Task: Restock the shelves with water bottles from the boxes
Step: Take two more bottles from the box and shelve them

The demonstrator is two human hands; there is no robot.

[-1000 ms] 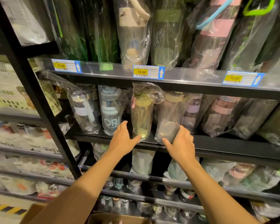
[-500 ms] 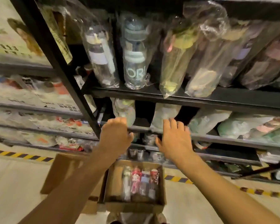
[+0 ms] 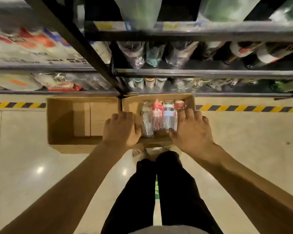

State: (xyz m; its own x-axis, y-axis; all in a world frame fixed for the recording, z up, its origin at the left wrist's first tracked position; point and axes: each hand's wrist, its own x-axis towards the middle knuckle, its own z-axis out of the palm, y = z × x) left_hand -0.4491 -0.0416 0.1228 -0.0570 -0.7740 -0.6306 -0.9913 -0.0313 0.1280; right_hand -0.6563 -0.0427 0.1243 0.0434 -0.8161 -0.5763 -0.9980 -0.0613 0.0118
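A person stands at the foot of the shelves with both hands lowered over an open cardboard box on the floor. The left hand hovers at the box's left edge and the right hand at its right edge. Both are spread wide, fingers relaxed, and hold nothing. Four wrapped water bottles lie side by side in the box between the hands. Their long axes run from the near edge to the far edge, and the caps appear to point toward the shelves. The right hand's fingertips overlap the bottle nearest the right edge, so that hand looks best placed to take the first one; whether it touches the wrap cannot be told. A second, empty box sits against the left side of the first, on the striped tape that runs along the floor.
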